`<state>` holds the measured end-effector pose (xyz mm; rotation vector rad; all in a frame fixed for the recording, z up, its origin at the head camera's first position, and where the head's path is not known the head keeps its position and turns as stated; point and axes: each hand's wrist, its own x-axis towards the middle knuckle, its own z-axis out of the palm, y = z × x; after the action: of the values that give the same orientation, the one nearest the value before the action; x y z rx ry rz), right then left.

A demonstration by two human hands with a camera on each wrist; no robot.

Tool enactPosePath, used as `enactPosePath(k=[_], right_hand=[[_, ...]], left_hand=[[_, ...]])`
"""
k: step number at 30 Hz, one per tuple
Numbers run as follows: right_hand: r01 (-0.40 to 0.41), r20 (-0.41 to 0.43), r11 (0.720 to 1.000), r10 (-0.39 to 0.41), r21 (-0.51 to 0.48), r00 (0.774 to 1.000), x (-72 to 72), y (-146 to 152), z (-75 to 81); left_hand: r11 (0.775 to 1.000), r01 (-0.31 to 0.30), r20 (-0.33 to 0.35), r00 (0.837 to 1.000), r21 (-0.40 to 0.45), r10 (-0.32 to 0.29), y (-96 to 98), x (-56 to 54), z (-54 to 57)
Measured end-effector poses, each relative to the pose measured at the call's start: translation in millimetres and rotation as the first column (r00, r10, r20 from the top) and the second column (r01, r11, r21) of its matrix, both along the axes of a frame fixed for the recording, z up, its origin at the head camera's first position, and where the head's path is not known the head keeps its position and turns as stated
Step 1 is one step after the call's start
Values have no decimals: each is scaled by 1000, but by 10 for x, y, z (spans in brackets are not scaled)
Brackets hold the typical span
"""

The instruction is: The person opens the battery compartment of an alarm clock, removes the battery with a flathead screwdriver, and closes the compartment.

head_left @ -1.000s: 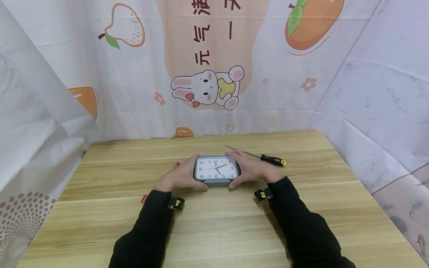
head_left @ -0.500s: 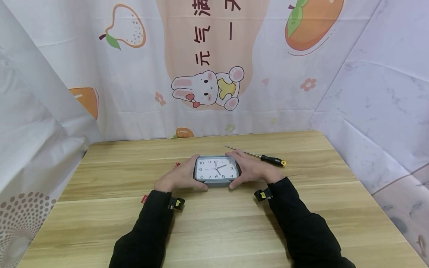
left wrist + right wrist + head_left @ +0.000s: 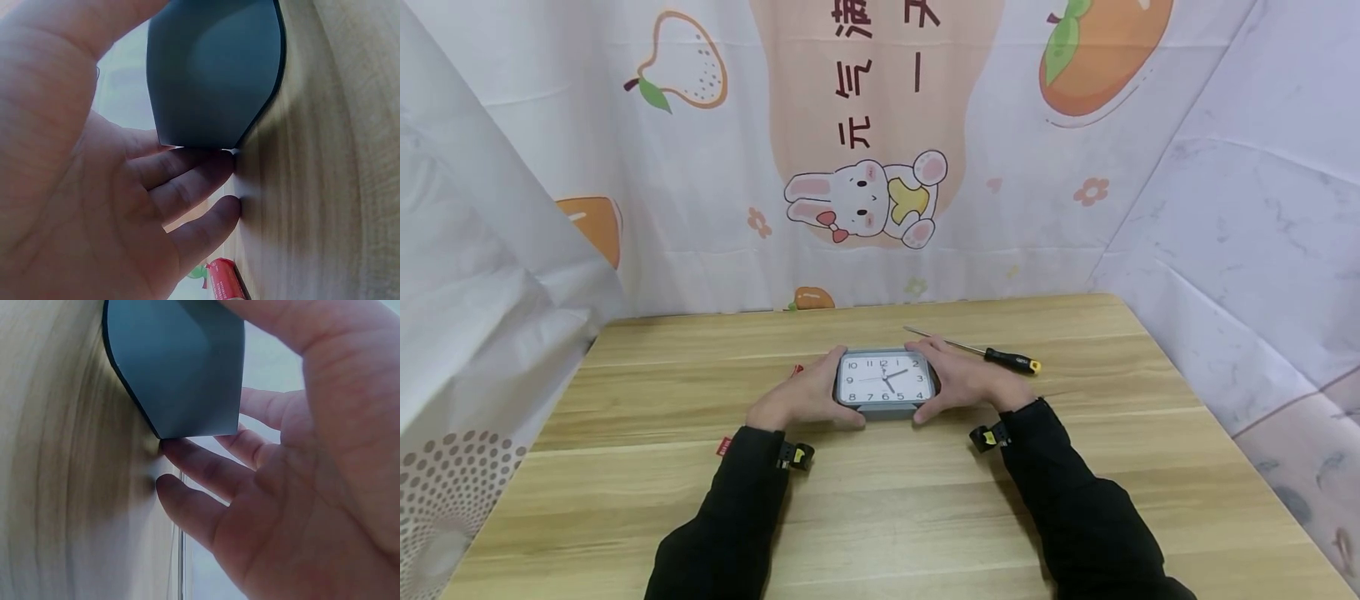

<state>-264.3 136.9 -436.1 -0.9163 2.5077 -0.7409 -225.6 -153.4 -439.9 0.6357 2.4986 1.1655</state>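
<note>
A grey-blue alarm clock with a white face lies face up at the middle of the wooden table. My left hand grips its left side, thumb at the near edge and fingers round the far corner. Mirroring it, my right hand holds the right side the same way. In the left wrist view the clock's dark side stands between thumb and fingers, close against the tabletop. The right wrist view shows the clock's other side, with fingertips at its far edge.
Behind the right hand lies a screwdriver with a black and yellow handle. A red battery lies beyond the left fingers. Another small red piece peeks out beside the left sleeve. A printed curtain hangs at the table's back edge.
</note>
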Motion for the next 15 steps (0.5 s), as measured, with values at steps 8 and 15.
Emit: enactPosePath(k=[8,15], right_hand=[[-2,-2,1000,2,3,1000,-12,-26,-5],[7,28,999,-6,-48,1000,13,47,117]], left_hand=[[1000,5,-12,1000,16,-5,-22,-30,-28],[994,-35,-47,998,-107,30,-35,63,105]])
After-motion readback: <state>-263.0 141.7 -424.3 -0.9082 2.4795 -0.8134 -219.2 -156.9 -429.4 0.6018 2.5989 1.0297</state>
